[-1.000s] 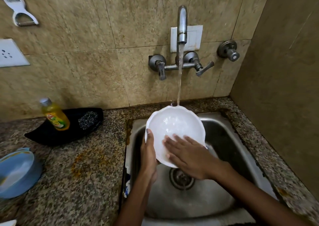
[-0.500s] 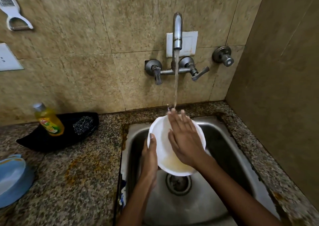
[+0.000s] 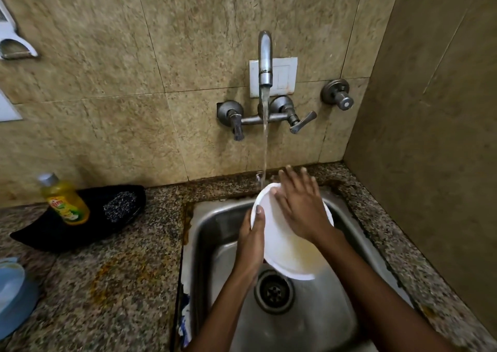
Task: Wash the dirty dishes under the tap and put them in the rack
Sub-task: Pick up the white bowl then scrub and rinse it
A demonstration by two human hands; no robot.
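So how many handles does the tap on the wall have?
2 on the tap itself: one handle hangs down left of the water stream, the other handle sticks out to the right. A separate round knob sits farther right on the wall.

Home kitchen: sink [image 3: 215, 233], tap [image 3: 265, 58], tiles

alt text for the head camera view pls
A person's left hand grips a white bowl over a steel sink while the flat right hand rubs inside it under the running tap. A yellow soap bottle lies on the granite counter.
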